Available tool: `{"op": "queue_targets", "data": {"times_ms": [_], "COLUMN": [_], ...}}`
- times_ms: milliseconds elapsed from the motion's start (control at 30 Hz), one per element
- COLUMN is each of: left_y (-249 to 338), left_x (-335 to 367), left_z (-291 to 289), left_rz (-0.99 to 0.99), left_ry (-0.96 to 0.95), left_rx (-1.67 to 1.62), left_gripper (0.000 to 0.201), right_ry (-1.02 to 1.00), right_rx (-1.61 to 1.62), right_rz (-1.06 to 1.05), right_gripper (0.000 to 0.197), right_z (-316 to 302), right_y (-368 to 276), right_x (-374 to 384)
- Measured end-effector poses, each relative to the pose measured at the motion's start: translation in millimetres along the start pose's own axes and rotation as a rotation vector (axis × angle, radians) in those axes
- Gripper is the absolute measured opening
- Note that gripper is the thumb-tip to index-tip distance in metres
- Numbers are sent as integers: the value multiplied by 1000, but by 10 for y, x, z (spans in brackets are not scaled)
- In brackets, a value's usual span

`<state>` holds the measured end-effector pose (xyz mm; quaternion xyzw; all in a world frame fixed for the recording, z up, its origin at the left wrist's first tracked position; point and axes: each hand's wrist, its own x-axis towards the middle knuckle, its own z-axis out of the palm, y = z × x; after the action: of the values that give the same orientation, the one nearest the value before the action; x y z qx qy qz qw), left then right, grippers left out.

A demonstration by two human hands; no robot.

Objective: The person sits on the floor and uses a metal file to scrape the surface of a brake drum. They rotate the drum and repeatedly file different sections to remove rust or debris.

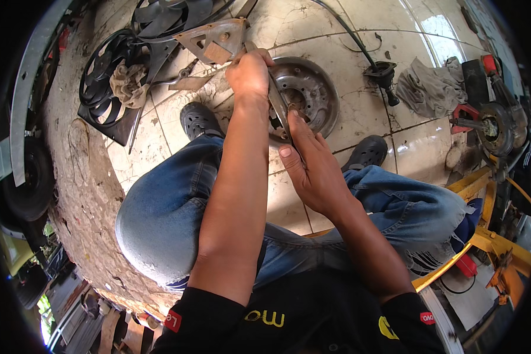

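My left hand [251,74] is closed round the far part of a long, narrow, flat metal bar [278,103] that looks like a file. My right hand [312,162] holds its near end, with the thumb on one side and the fingers along the other. The bar slants over a round, dished metal plate [321,88] with holes in its middle, which lies on the tiled floor. I cannot tell whether the bar touches the plate. Just beyond my left hand is a rusty metal bracket [233,34] with a brown block on it.
Black fans [100,65] and a crumpled rag [128,85] lie at the left. A black part on a rod [381,74], a grey cloth [430,85] and a disc-shaped machine [495,127] are at the right. My shoes [369,152] flank the plate. A yellow frame [484,239] stands right.
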<state>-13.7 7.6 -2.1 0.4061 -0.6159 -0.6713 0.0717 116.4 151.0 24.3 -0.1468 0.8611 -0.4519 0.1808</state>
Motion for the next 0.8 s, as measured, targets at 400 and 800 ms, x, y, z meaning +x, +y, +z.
{"op": "queue_targets", "data": {"times_ms": [400, 800], "left_y": [-41, 9], "left_x": [29, -37], "left_z": [3, 50], "left_rz": [-65, -59], "left_ry": [0, 4], "left_rx": [59, -8], "left_gripper": [21, 10], "right_ry": [16, 15], "right_rx": [42, 45], "right_rz": [-2, 32], "right_gripper": [67, 66], "right_z": [7, -13], "right_y": [34, 49], "right_x": [4, 64]}}
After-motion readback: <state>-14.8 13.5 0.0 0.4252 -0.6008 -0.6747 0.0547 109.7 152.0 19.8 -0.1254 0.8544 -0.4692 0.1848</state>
